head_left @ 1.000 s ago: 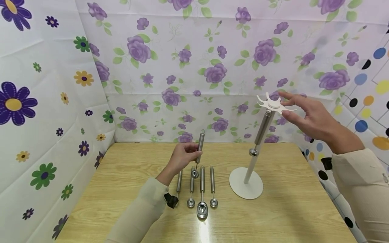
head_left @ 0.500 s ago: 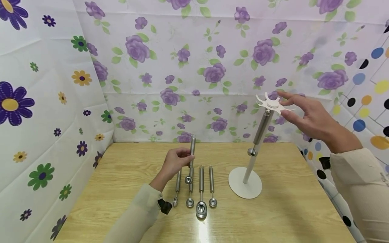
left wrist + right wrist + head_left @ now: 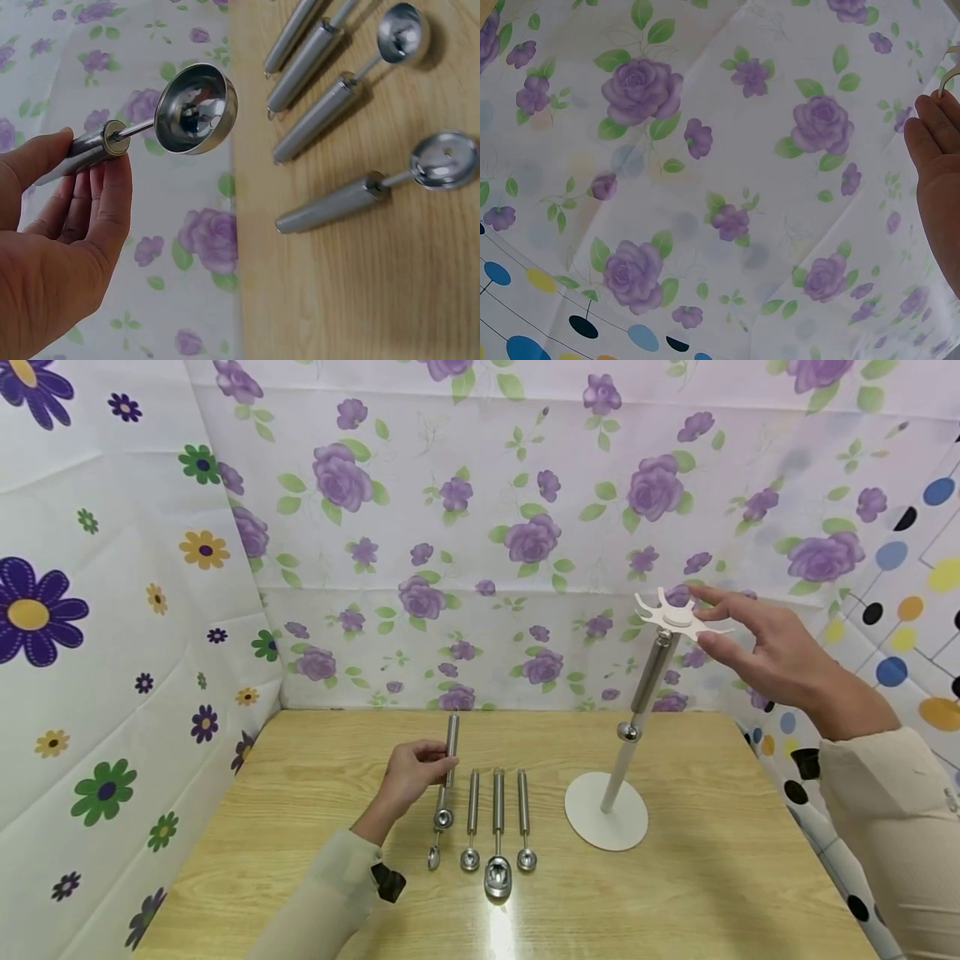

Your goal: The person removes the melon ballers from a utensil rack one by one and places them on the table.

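Raised toward the back edge of the wood-grain counter (image 3: pixel 300 777), the silver steel round-bowled scoop (image 3: pixel 453 735) pinched in the left grip (image 3: pixel 409 772) looks light, stiff and slick, best held mid-handle, while the right grip (image 3: pixel 776 652) spreads wide.

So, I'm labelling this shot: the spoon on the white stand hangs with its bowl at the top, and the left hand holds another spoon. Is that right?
Not quite: the head view shows the spoon on the white stand hanging with its bowl at the bottom. The left hand does hold another spoon.
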A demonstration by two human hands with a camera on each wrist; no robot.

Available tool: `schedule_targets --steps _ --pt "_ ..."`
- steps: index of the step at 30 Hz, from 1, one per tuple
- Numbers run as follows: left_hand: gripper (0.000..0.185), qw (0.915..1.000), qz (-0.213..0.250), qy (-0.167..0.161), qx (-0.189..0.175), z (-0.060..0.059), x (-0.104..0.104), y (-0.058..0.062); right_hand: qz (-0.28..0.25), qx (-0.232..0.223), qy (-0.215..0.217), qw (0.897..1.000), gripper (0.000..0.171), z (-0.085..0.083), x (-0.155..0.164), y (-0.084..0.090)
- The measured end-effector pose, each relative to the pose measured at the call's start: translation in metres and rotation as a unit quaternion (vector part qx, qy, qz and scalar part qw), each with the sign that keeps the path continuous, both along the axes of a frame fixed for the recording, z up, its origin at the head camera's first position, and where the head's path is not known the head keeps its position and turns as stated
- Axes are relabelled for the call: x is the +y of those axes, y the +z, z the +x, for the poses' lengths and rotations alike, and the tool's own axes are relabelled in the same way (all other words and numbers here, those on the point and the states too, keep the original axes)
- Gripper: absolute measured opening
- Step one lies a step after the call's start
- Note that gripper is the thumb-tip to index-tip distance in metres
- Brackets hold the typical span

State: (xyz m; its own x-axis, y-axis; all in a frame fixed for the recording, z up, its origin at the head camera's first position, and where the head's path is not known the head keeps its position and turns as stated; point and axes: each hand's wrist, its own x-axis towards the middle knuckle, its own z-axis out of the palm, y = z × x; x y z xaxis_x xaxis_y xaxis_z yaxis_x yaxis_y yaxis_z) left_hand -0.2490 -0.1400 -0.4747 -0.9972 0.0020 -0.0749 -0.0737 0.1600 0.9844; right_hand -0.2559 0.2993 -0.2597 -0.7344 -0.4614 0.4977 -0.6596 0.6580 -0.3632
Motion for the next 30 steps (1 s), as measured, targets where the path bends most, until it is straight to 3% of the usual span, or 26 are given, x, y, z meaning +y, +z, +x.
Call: schedule_targets --steps 14,21,30 --pt "0.028 0.9976 -0.032 0.044 -0.043 0.005 -0.024 -0.028 -0.007 0.003 0.004 1.000 0.021 0.002 0.000 0.000" --pt "0.027 0.9969 -0.045 0.045 -0.046 0.005 -0.035 -0.045 -0.006 0.007 0.005 1.000 0.021 0.002 0.000 -0.001" --pt "0.028 0.9946 -0.055 0.052 -0.071 0.005 -0.044 -0.057 -0.002 0.006 0.005 1.000 0.021 0.001 -0.001 0.000"
